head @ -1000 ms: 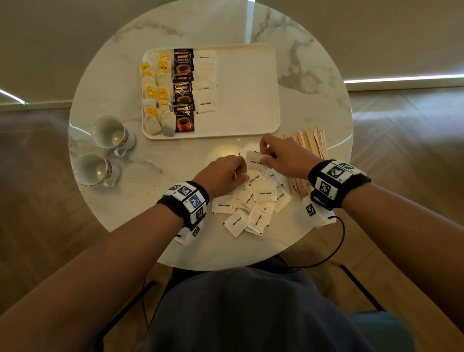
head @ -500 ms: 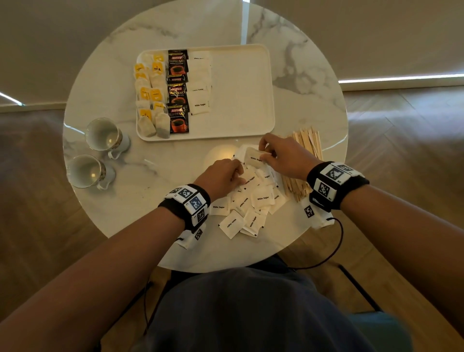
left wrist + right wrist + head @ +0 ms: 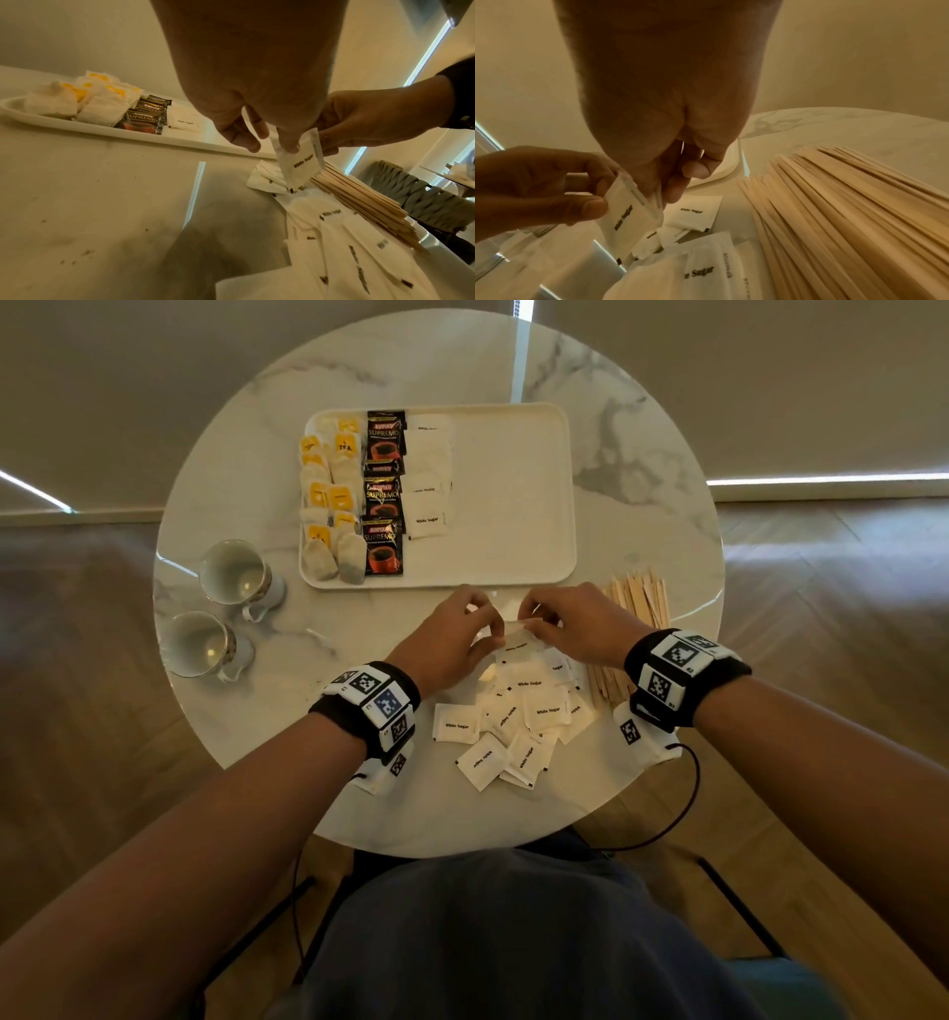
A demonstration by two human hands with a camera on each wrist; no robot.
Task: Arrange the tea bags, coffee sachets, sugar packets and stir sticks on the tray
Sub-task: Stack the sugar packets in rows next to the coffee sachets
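A white tray [image 3: 513,469] holds tea bags [image 3: 328,500] in its left columns, then black coffee sachets [image 3: 382,500], then a column of sugar packets [image 3: 426,495]; its right half is bare. Loose sugar packets [image 3: 518,716] lie heaped on the table before me, with wooden stir sticks [image 3: 637,608] to their right. Just above the heap's far end, my left hand [image 3: 490,626] and right hand [image 3: 531,618] meet on a held sugar packet [image 3: 518,642]. The left hand [image 3: 272,146] pinches the packet's [image 3: 300,162] top. The right hand [image 3: 670,188] pinches the packet [image 3: 626,215] with another behind it.
Two empty cups [image 3: 239,575] [image 3: 197,644] stand at the left of the round marble table [image 3: 642,454]. The tray's near rim is just beyond my fingers. A padded chair [image 3: 411,192] stands past the table's right edge.
My left hand has risen off the heap and moved forward to meet the right hand. The packet the right hand held is now pinched by both, a little nearer the tray.
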